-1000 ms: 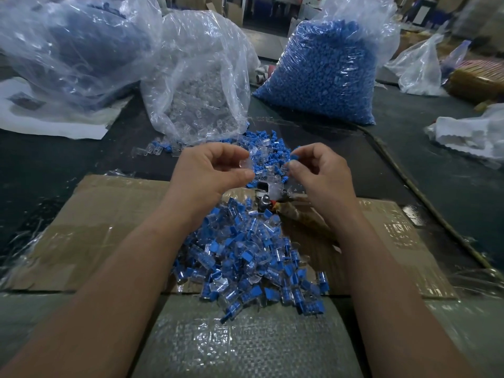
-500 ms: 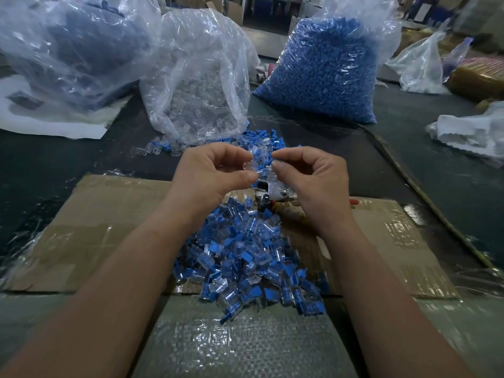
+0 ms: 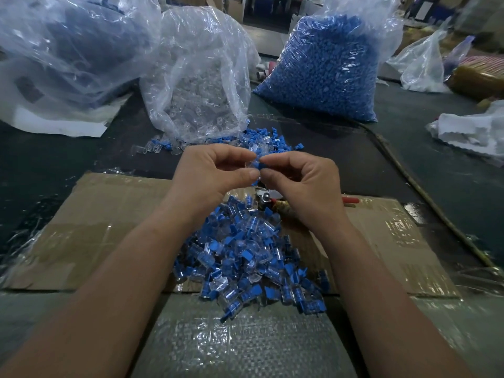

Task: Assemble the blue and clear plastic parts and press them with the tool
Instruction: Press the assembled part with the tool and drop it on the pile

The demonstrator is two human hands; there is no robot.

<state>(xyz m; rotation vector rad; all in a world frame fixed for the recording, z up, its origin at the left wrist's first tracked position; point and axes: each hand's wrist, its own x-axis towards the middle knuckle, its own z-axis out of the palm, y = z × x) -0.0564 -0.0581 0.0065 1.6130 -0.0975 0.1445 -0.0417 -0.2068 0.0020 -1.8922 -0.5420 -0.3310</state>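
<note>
The left hand [image 3: 218,173] is held above the cardboard [image 3: 109,227] with the wrist straight and the fingers curled. A clear part [image 3: 249,162] is pinched between its thumb and forefinger. The blue part [image 3: 259,166] is touching the clear one on its 3 o'clock side. It is pinched by the thumb and forefinger of the right hand [image 3: 302,184], whose remaining fingers are loosely curled.

The forearms are brought in from 7 and 5 o'clock, so that the fingertips meet at 12 o'clock from the pile of joined parts [image 3: 245,255].

Both parts are judged to be very light, stiff and smooth, and so liable to slip or spring out of a pinch. A hold on the flat outer sides is advised, with the mating ends left free. How far the blue part is seated cannot be told.

The tool [image 3: 263,199] is lying just below the hands and is largely hidden by the right one. Its red handle [image 3: 350,200] is seen at 3 o'clock.
</note>
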